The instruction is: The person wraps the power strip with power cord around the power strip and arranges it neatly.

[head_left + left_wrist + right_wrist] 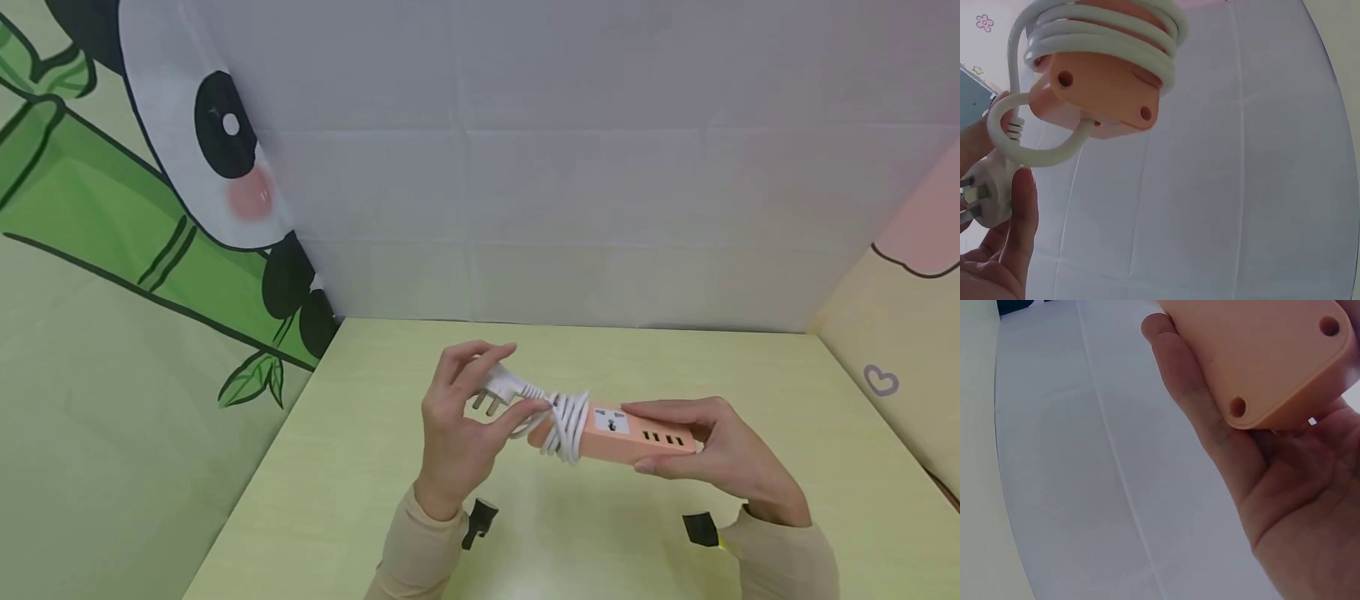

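An orange-pink power strip (633,435) is held above the table, with its white cord (567,427) wound several times round its left end. Its top shows a white socket panel and a row of small ports. My right hand (731,446) grips the strip's right end between thumb and fingers. My left hand (467,425) pinches the white plug (501,385), its metal prongs pointing down and left. In the left wrist view, a loop of cord leaves the strip's end below the coils. The right wrist view shows the strip's underside (1266,356) with two screw holes.
Below the hands lies a pale yellow table (315,517). A grey-white panel (562,208) stands along its far edge. On the left is a wall with a green bamboo and panda drawing (112,200); a cream and pink wall (907,333) stands on the right.
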`<state>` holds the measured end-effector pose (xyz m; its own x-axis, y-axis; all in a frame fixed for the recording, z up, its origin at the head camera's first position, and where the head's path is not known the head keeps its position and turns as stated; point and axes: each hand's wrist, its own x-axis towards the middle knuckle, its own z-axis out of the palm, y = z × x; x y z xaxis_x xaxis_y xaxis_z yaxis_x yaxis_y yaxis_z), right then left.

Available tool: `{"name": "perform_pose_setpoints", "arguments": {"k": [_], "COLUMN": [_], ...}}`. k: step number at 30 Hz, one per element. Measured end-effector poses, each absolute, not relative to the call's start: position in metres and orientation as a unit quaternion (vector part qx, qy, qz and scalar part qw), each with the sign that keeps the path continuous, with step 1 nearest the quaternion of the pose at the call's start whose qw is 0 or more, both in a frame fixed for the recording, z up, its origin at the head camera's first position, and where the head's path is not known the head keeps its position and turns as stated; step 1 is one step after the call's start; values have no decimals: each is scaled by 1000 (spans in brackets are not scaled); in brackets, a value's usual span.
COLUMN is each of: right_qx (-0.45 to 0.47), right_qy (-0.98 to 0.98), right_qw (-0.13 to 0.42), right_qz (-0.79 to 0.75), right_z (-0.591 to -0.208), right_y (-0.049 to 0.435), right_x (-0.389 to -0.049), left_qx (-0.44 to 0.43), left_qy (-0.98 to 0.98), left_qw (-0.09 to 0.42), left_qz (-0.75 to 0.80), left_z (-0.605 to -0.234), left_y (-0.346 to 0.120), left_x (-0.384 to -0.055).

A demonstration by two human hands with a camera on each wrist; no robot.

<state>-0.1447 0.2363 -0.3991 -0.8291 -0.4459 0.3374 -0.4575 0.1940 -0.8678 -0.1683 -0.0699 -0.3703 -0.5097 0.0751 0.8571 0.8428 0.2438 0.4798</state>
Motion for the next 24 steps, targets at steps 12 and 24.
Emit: {"name": "perform_pose_setpoints", "arguments": {"k": [12,24], "right_qx": [289,293], "right_qy": [-781,-782], "right_qw": [9,15], "right_qz": [554,550], "right_z": [-400,-398], "right_y": [233,231], "right_x": [-144,-143], "left_qx": [-293,-286], "left_qy": [-692,-690], "left_qw": [296,292], "left_qz": [-590,-597], "left_z": [-374,-376], "left_y": [-64,-63], "left_x": [-167,-172]}}
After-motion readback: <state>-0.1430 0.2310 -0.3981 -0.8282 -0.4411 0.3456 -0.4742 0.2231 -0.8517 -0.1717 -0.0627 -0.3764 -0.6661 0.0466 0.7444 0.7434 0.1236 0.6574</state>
